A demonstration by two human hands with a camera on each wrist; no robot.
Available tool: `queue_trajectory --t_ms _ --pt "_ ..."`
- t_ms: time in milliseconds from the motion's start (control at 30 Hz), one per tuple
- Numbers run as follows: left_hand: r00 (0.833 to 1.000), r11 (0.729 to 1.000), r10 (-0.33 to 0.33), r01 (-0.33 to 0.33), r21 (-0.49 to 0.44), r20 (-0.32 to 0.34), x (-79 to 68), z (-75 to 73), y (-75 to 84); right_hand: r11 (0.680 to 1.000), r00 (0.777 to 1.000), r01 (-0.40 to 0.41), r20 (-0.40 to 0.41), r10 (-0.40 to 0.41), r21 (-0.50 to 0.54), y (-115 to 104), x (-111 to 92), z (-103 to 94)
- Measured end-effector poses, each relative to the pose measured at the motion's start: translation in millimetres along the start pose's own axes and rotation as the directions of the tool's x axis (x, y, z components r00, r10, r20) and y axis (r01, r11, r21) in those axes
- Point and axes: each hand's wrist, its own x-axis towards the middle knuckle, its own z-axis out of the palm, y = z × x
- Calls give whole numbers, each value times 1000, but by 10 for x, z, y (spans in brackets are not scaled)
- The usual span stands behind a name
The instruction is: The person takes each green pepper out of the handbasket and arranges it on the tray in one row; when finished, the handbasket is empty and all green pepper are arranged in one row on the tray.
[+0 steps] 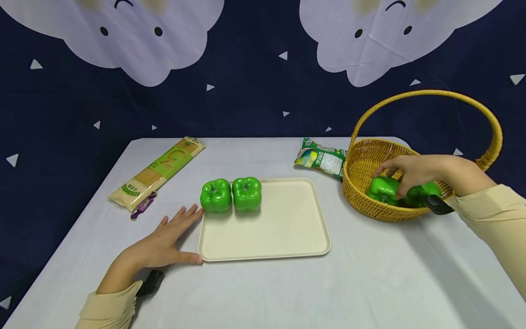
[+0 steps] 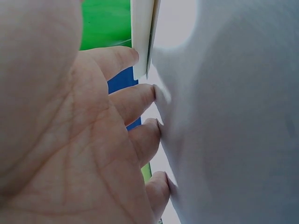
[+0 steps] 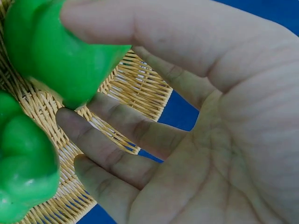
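Observation:
My right hand (image 1: pixel 423 168) reaches into the yellow wicker basket (image 1: pixel 370 208) and grips a green bell pepper (image 1: pixel 384 188). In the right wrist view the thumb lies on that pepper and the fingers curve around its other side. A second green bell pepper (image 3: pixel 28 163) sits beside it in the basket. My left hand (image 1: pixel 162 246) is spread at the left end of the cream tray (image 1: pixel 287 224), its thumb and index fingertips at the rim. Two green bell peppers, one at the tray's far left corner (image 1: pixel 216 196) and one right of it (image 1: pixel 247 194), stand side by side.
A long packet of noodles (image 1: pixel 160 171) lies at the back left, with a purple-wrapped candy (image 1: pixel 144 205) by its near end. A green snack bag (image 1: pixel 322 157) lies behind the tray, against the basket. The basket's tall handle (image 1: pixel 427 92) arches over the right forearm.

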Motion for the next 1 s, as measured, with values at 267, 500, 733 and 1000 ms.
queue_trajectory --t_ms 267,500,733,1000 --pt "1000 1000 5 -5 2 2 20 2 13 999 1000 -11 -15 10 -47 14 -29 -20" --pt "1000 1000 6 -6 5 7 41 13 18 997 999 -44 10 45 -63 26 -51 -40" --pt "1000 1000 11 -11 6 9 54 13 24 992 997 -76 10 77 -96 13 -63 -41" --pt "1000 1000 5 -5 2 -1 17 8 -2 990 999 -50 -7 50 -133 -47 -33 -110"
